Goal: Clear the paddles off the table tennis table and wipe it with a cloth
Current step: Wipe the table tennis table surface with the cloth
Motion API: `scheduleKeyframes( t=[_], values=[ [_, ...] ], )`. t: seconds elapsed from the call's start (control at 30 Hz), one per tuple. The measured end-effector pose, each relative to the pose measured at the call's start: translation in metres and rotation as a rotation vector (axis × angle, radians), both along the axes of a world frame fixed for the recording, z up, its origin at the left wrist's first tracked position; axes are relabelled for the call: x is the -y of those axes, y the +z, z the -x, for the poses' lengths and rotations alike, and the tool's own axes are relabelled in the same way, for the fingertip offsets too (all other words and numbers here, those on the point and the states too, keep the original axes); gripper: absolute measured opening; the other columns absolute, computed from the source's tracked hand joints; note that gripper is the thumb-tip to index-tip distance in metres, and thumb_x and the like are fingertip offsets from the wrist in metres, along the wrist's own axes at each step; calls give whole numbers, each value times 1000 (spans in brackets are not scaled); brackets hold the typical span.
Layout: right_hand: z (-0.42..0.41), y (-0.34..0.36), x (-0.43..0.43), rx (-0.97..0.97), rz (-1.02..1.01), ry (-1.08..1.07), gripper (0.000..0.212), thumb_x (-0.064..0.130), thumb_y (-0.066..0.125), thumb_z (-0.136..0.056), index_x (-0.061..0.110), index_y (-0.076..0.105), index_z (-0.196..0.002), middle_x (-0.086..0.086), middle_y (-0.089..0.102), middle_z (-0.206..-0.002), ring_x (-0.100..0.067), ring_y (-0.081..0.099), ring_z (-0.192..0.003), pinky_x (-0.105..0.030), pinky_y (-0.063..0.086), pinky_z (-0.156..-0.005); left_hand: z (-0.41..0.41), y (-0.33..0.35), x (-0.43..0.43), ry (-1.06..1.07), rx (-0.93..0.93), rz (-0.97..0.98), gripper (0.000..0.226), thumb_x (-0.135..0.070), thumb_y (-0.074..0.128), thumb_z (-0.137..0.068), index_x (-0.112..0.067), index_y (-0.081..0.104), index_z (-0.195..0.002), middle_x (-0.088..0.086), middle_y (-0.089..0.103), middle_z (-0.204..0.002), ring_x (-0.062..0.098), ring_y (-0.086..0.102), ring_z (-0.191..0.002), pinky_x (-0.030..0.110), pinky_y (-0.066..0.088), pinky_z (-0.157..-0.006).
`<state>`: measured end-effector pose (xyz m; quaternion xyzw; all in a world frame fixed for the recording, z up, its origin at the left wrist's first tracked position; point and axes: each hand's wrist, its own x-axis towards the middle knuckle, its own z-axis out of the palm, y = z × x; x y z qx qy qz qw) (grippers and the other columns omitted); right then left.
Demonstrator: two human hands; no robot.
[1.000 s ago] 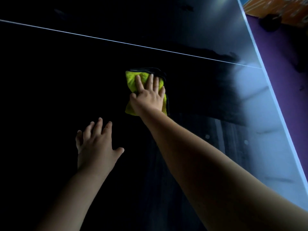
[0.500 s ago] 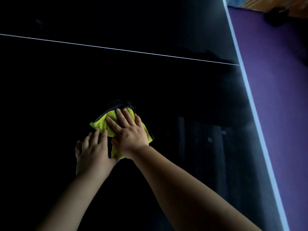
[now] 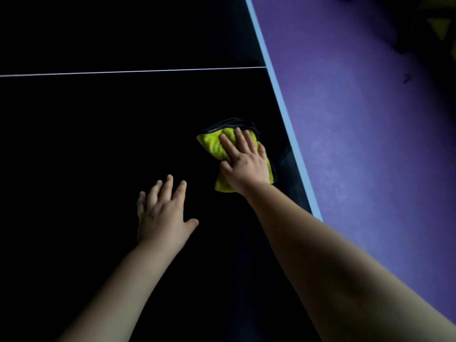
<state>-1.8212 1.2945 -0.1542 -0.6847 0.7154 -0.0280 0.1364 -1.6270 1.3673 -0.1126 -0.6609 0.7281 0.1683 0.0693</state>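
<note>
A folded yellow-green cloth [image 3: 211, 144] with a dark hem lies flat on the dark table tennis table [image 3: 98, 144], close to its right edge. My right hand [image 3: 244, 161] presses on the cloth with straight fingers. My left hand [image 3: 162, 211] rests flat on the bare tabletop, fingers spread, to the left of and nearer than the cloth. No paddle is in view.
A thin white line [image 3: 123, 71] crosses the tabletop ahead. The table's pale blue right edge [image 3: 283, 112] runs diagonally from top centre to lower right. Purple floor [image 3: 370, 119] lies beyond it, with dim dark shapes at the top right corner.
My right hand has slid the cloth rightward from beside my left hand to near the table's right edge. My left hand stays flat on the table. The view has shifted.
</note>
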Motion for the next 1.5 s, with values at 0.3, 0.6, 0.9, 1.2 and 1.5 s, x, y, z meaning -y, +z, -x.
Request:
scheduleKeyframes(
  t=[0.3, 0.6, 0.9, 1.2, 1.5],
  values=[
    [67, 6, -30, 25, -52, -333, 68, 41, 46, -92, 43, 16, -153, 5, 0, -165, -15, -5, -150, -42, 4, -120, 4, -1, -15, -68, -37, -20, 90, -56, 60, -80, -30, 9, -150, 1, -3, -159, 19, -5, -145, 42, -2, -116],
    [1, 18, -98, 34, -144, -594, 67, 38, 41, -96, 38, 9, -155, -1, -9, -164, -18, -12, -150, -44, -4, -119, -87, 7, -27, -62, -48, -22, 89, -53, 62, -80, -28, 12, -150, 3, 1, -159, 22, -1, -145, 45, 1, -116],
    [-167, 21, -95, 70, -155, -602, 73, 37, 41, -92, 38, 3, -155, -6, -14, -163, -22, -15, -149, -47, -6, -118, -233, 15, -42, 27, -43, -34, 87, -50, 64, -80, -29, 16, -150, 0, 3, -159, 21, 1, -145, 44, 0, -115],
    [-338, 16, -48, 83, -140, -247, 76, 41, 42, -93, 36, 0, -156, -7, -17, -162, -24, -18, -148, -48, -10, -117, -356, 13, -69, 204, -68, -59, 82, -49, 58, -85, -26, 13, -150, 0, 6, -159, 21, 6, -144, 41, 5, -115],
    [-449, 14, -84, 71, -120, 178, 77, 43, 45, -91, 37, 3, -155, -8, -15, -163, -26, -18, -148, -48, -11, -116, -393, 17, -109, 443, -218, 52, 52, -21, 71, -80, -19, 55, -129, 0, 52, -133, 29, 52, -113, 39, 44, -87]
  ],
)
